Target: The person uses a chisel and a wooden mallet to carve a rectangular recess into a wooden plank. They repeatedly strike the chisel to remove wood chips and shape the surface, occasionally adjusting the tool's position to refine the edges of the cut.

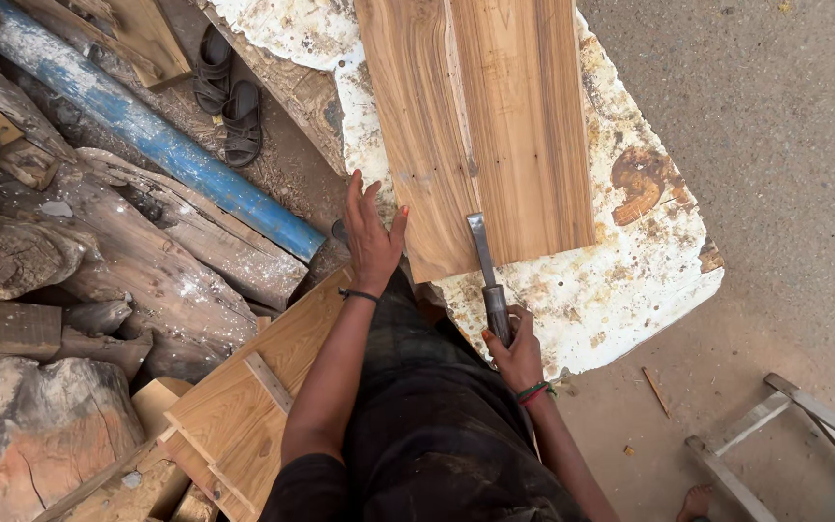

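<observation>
Rough, glue-crusted white table [630,280], wide two-tone wooden board [480,126] flat on it, chisel [487,271] across the board's near edge

A long blue-painted pipe [152,135] lies across weathered grey logs [99,261]. A pair of dark sandals [228,97] sits on the dirt beside it. A pale wooden frame [785,435] rests at lower right.

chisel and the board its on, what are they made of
Chisel: blade looks like dull grey steel, handle dark, wood or plastic, hard to tell inside the right hand. Board: bare brown timber with streaky grain, seemingly unvarnished. The left hand steadies its edge.
</observation>
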